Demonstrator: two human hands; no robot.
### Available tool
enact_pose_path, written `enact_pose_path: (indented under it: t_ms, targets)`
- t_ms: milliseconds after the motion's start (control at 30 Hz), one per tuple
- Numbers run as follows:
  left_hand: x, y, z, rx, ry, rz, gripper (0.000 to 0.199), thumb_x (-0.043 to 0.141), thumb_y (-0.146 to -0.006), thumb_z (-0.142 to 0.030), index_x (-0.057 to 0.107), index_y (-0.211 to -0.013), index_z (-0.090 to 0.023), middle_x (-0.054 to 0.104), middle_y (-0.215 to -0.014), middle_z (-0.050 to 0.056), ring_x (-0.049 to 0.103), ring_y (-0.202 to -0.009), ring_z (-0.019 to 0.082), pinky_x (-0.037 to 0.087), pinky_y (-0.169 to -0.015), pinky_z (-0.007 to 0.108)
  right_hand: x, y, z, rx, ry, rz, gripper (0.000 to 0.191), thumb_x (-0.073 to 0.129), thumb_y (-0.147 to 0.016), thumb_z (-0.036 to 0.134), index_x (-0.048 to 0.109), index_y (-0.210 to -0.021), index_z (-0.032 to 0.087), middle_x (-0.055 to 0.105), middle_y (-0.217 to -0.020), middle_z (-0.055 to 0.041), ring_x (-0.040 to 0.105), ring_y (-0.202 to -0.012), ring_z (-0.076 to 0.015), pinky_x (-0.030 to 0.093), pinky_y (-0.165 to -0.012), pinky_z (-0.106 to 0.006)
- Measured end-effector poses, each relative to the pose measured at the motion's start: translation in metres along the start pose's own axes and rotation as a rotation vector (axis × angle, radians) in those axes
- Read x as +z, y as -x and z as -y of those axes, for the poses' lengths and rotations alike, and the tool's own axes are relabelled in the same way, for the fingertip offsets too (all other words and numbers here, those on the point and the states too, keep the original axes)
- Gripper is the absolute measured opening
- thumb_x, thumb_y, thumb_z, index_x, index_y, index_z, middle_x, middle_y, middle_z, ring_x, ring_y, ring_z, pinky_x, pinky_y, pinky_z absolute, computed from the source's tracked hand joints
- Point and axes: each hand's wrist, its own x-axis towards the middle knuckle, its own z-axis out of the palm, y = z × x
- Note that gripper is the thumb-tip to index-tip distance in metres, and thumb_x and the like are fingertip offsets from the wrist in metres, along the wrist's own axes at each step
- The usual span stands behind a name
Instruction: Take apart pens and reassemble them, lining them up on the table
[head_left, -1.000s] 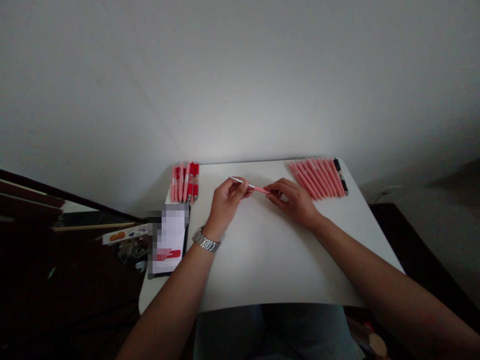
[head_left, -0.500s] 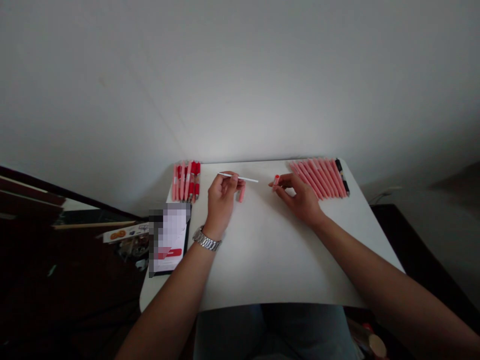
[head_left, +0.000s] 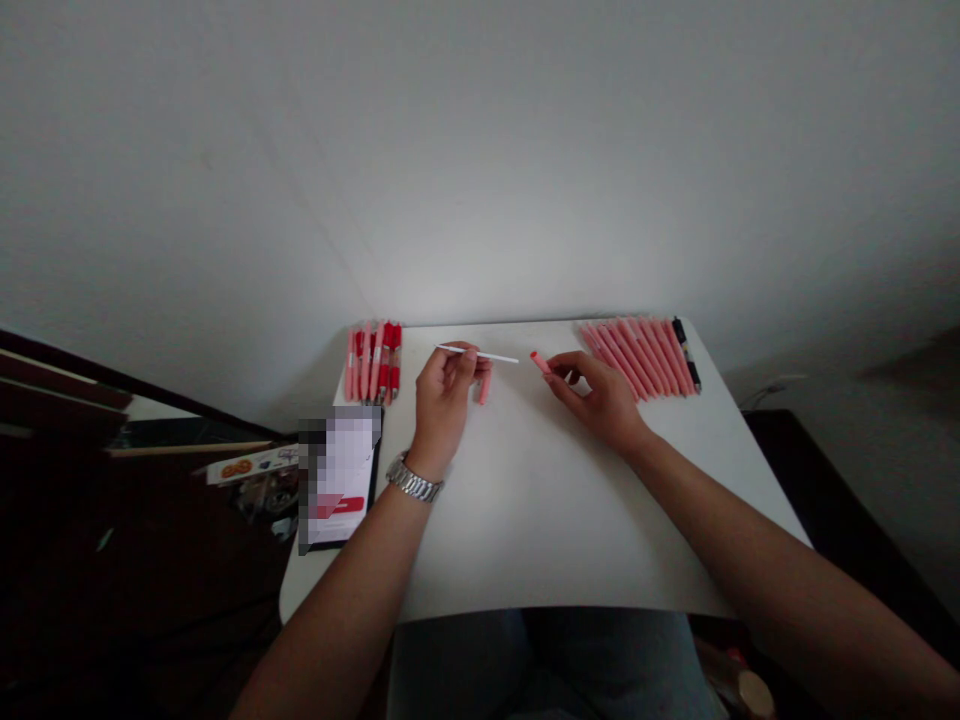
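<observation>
Between thumb and fingers, my left hand [head_left: 444,388] pinches a thin white pen refill [head_left: 496,357], held nearly level and pointing right. A short pink pen barrel piece [head_left: 484,387] shows just below the same fingers; whether they also grip it I cannot tell. To the right, my right hand [head_left: 596,395] is closed at the fingertips on another short pink pen piece [head_left: 539,362], whose red end tilts up and left towards the refill. A small gap separates the refill's tip from that piece.
A row of pink pens [head_left: 637,355] with a black pen [head_left: 687,355] lies at the table's back right. More pink and red pens [head_left: 373,360] lie at back left. A tablet [head_left: 345,500] rests by the left edge of the white table [head_left: 555,540]. The wall [head_left: 480,200] stands behind.
My right hand has turned its pink piece from nearly upright to tilted left, and moved it slightly closer to the refill. My left hand has hardly moved.
</observation>
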Motion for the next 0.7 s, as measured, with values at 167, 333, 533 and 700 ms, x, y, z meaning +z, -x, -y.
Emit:
enact_pose_path:
  t_ms: [167,333,533,700]
  targets:
    - [-0.0015,-0.0009,0.0016,-0.002,-0.004,0.003,0.025,0.067,-0.093,-0.043,0.065,-0.101,-0.02,0.068,-0.095,0.004,0.069,-0.087,0.014,0.06,-0.087,0.032,-0.0008,-0.0006,0.0,-0.094,0.019,0.005,0.009,0.064,-0.094,0.026,0.066,-0.102,0.021,0.068,-0.084,-0.0037,0.063,-0.074,-0.0173,0.053,-0.068,-0.032]
    - [-0.0025,-0.0009,0.0027,-0.024,-0.044,0.016,0.027,0.068,-0.092,-0.045,0.066,-0.1,-0.019,0.07,-0.092,0.005,0.07,-0.084,0.014,0.06,-0.083,0.03,-0.0014,-0.0013,0.0018,-0.111,0.01,0.0,0.007,0.063,-0.094,0.023,0.066,-0.101,0.021,0.066,-0.084,-0.0038,0.062,-0.075,-0.0176,0.051,-0.068,-0.032]
    - [-0.0021,-0.0003,0.004,-0.052,-0.022,0.058,0.028,0.068,-0.093,-0.045,0.065,-0.102,-0.018,0.072,-0.093,0.006,0.071,-0.084,0.015,0.058,-0.081,0.03,-0.0013,-0.0012,0.0015,-0.117,0.014,0.02,0.009,0.063,-0.096,0.026,0.066,-0.103,0.022,0.066,-0.086,-0.0044,0.063,-0.078,-0.0186,0.051,-0.07,-0.033]
    - [0.0013,0.0021,0.0032,-0.109,0.017,0.095,0.032,0.071,-0.089,-0.047,0.067,-0.102,-0.018,0.074,-0.092,0.007,0.072,-0.083,0.016,0.059,-0.079,0.03,-0.0011,-0.0017,0.0048,-0.125,0.029,0.058,0.009,0.06,-0.097,0.028,0.066,-0.101,0.023,0.067,-0.085,-0.0049,0.063,-0.078,-0.02,0.051,-0.069,-0.034]
